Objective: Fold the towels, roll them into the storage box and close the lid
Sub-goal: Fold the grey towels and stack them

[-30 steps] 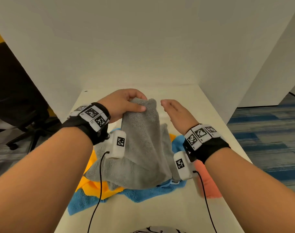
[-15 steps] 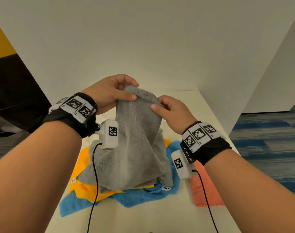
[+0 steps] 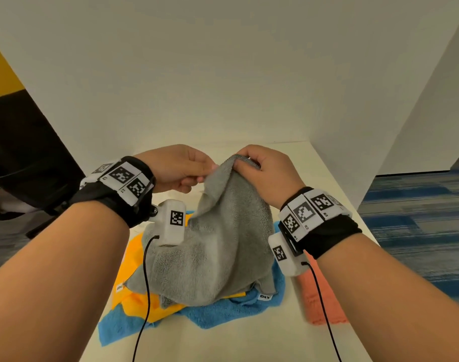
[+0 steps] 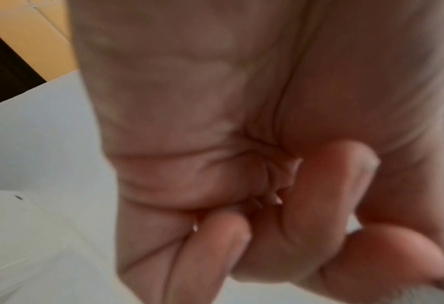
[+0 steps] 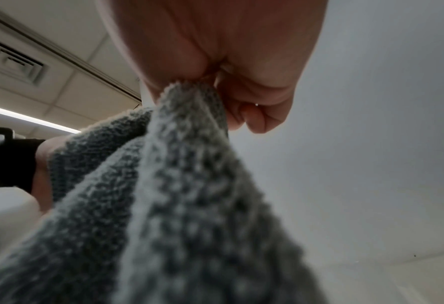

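Grey looped-terry towel (image 3: 218, 246) hangs in soft folds above the pile, its lower part resting on a crumpled yellow cloth (image 3: 134, 259) and a fuzzy blue cloth (image 3: 223, 312) on the smooth white table (image 3: 249, 343). The right hand (image 3: 265, 171) pinches its top hem; the left hand (image 3: 178, 165) pinches the edge beside it. A flat coral cloth (image 3: 320, 299) lies right.
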A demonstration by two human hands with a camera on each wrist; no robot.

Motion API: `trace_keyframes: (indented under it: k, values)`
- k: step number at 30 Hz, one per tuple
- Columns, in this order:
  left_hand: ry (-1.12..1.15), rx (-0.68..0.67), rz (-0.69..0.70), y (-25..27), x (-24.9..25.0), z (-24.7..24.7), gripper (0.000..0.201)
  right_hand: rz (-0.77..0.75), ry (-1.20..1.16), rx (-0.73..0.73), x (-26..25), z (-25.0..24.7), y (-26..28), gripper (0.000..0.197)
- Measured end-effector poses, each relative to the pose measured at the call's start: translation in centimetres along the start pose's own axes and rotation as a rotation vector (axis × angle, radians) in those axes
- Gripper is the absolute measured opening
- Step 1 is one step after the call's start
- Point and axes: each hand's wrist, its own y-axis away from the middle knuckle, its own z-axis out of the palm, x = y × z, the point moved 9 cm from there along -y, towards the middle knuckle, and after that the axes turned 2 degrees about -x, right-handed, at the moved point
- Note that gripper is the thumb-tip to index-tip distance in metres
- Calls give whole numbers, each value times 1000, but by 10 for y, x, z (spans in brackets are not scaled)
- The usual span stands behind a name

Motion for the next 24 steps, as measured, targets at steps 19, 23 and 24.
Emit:
trace_keyframes:
  k: [19, 23, 24]
  values:
    - [-145, 523, 289, 11, 26, -76, 21, 78, 276, -132, -6, 13, -13, 38]
    - [-140, 819, 328, 29, 35, -110, 20, 115, 320, -111, 3, 4, -14, 42]
    - [-126, 864, 319, 32, 33, -117, 21, 123, 310, -78, 5, -1, -14, 44]
